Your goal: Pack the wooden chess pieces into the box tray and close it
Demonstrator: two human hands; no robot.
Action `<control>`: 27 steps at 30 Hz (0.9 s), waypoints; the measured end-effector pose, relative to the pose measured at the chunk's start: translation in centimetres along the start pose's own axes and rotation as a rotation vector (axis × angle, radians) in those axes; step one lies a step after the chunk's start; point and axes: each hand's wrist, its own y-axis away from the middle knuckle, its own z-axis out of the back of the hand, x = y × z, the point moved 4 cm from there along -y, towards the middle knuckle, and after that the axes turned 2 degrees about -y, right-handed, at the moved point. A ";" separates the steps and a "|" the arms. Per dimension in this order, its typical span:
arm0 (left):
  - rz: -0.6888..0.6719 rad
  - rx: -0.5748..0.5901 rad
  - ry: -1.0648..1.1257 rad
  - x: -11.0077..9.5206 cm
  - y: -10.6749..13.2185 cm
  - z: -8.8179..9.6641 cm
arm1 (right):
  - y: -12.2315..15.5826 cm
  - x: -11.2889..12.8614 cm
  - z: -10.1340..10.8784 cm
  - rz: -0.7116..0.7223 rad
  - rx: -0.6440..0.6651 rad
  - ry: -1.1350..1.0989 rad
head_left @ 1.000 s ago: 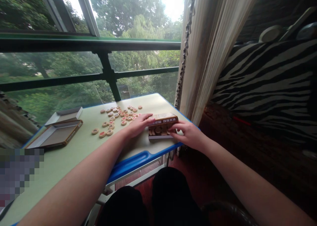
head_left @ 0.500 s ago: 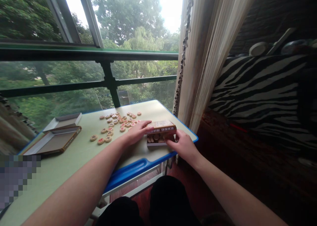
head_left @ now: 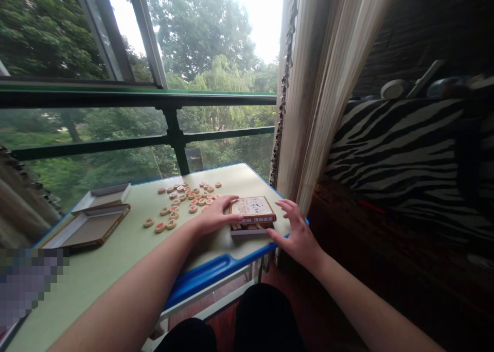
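Observation:
A small box stands at the table's right side, its printed lid (head_left: 252, 208) sitting over a shallow tray (head_left: 249, 232). Through a gap at the front, wooden pieces show inside the tray. My left hand (head_left: 216, 214) holds the lid's left side, thumb at the front edge and fingers along the back. At the right end, my right hand (head_left: 297, 236) is open with fingers spread, its thumb close to the box's front right corner; whether it touches is unclear. Several round wooden Chinese chess pieces (head_left: 160, 227) lie scattered left of the box.
Another open box (head_left: 87, 228) and a pale shallow tray (head_left: 102, 195) lie at the table's left. A blue rim (head_left: 204, 275) edges the pale green table (head_left: 127, 269). Window rails stand behind, and a curtain (head_left: 309, 110) hangs beyond the right corner.
The lid has come down flatter over the tray, narrowing the front gap. My right hand has let go of the box's right end, spreading its fingers. The view has tilted slightly up.

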 end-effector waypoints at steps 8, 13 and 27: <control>-0.085 0.069 -0.208 -0.5 0.9 -0.5 | -0.1 0.3 -0.6 0.240 0.142 -0.083; -0.065 0.053 -0.224 -1.2 1.0 -0.7 | -0.7 0.0 -0.3 0.169 0.239 -0.094; -0.141 0.125 -0.292 -1.1 -0.2 -2.6 | -4.9 -2.0 -3.3 0.058 0.665 -0.042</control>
